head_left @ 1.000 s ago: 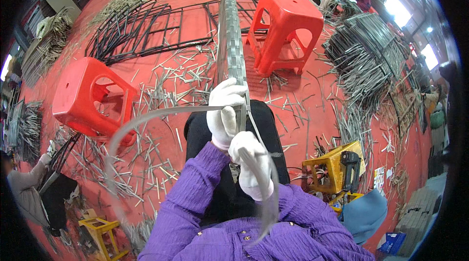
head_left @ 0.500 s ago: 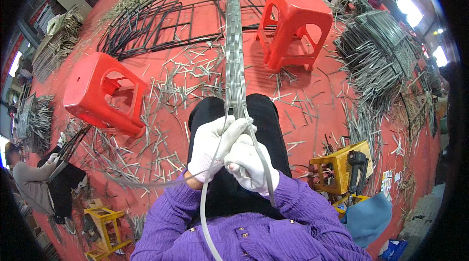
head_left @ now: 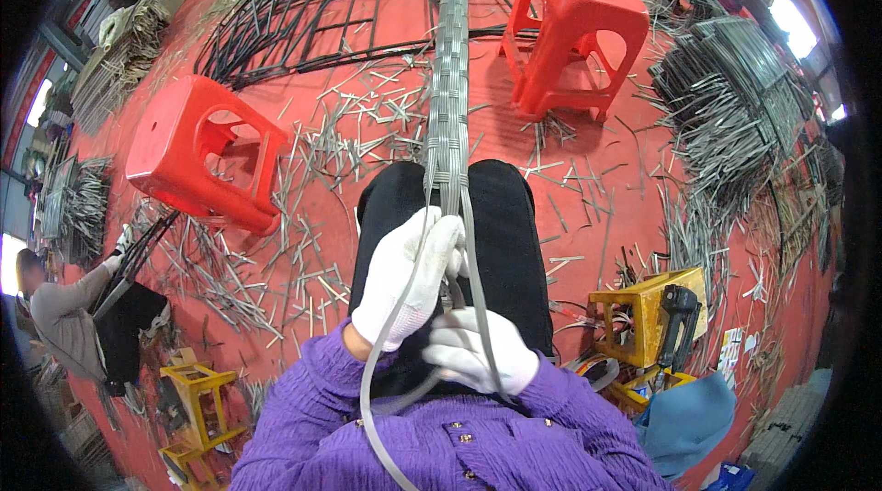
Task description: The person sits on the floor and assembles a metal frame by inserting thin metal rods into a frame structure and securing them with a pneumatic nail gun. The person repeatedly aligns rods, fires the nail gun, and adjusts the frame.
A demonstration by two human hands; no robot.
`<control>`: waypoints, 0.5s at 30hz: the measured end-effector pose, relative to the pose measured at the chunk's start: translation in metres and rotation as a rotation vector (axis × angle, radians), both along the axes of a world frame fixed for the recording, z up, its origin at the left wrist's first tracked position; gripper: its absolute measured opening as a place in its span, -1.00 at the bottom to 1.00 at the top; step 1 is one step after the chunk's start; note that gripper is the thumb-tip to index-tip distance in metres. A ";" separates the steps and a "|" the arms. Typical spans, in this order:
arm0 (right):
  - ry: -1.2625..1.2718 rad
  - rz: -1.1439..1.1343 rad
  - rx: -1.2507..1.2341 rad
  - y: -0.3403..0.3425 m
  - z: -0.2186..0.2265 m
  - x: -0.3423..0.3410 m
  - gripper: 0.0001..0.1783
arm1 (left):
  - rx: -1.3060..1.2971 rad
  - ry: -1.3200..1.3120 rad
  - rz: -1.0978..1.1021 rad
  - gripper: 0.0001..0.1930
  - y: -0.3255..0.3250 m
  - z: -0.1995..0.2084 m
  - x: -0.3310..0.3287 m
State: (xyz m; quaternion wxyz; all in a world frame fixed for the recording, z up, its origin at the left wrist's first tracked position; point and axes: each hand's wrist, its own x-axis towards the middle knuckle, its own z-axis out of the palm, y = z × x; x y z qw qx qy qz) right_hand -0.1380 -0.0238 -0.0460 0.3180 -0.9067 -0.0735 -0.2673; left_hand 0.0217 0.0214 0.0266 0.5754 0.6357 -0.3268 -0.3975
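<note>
A long grey woven band of flat plastic strips runs away from me, up over the floor from my lap. My left hand, in a white glove, is closed on its near end. Just below and to the right, my right hand, also gloved, closes round a grey strip, part of which shows between the two hands. One loose strip curves down past my left wrist to my purple top. Another strip hangs across the right glove. The fingertips of both hands are partly hidden.
Two red stools flank the band on the red floor, with strip offcuts scattered around. Black metal frames lie beyond. At right are a yellow stool, a black tool and strip bundles. A co-worker sits at left.
My right hand has moved down toward my body, away from the left, which stays at the band's near end. The view has shifted slightly.
</note>
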 end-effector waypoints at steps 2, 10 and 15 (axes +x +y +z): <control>-0.067 -0.292 0.010 -0.004 -0.024 -0.041 -0.78 | -0.105 0.049 0.006 -0.75 0.001 0.002 -0.004; 0.571 -2.053 -0.235 -0.044 -0.142 -0.322 -0.54 | -0.221 0.237 0.099 -0.75 -0.003 -0.022 -0.018; 1.098 -2.061 0.010 -0.055 -0.186 -0.409 -0.33 | -0.165 0.216 0.111 -0.68 -0.015 -0.051 -0.021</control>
